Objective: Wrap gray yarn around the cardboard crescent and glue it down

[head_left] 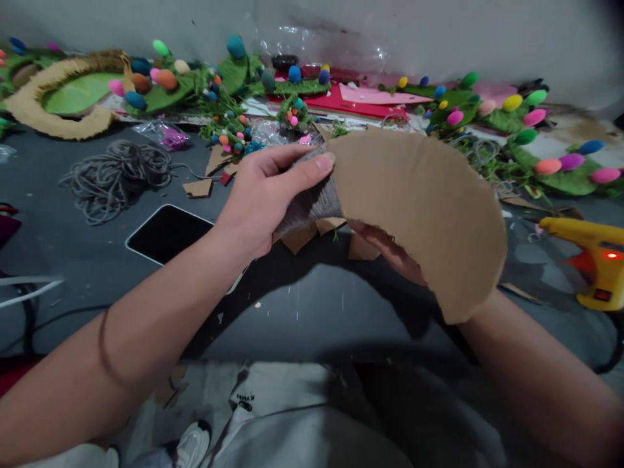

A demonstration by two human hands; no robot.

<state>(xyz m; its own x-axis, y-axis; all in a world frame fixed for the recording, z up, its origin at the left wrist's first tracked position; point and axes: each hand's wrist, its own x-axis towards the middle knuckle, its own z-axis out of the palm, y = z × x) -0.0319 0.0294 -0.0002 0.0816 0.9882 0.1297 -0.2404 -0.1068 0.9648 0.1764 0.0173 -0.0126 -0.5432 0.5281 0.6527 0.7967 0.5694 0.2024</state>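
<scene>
The dark work table [297,312] was the largest item in my head-camera feed and extended across the full work area. Above its front portion I located the brown cardboard arc [419,195], raised off the surface, its broad face toward the camera. Grey yarn wrapping [319,198] covered the left end of the arc; the remainder was bare cardboard. At the rear left, I noted a tan C-shaped piece [29,101]. In front of it lay a loose heap of grey yarn [117,179], one strand running off to the right.

Grip status, left hand [263,198]: closed on the wrapped end, thumb on the upper face. Grip status, right hand [402,257]: positioned beneath the cardboard and mostly hidden by it; I could not tell how its fingers were set.

A yellow glue gun [599,260] stood at the right edge, its red indicator lit. A phone [168,234] lay screen up, partly covered by the left forearm. Near the yarn I recorded a small cardboard scrap [197,189].
</scene>
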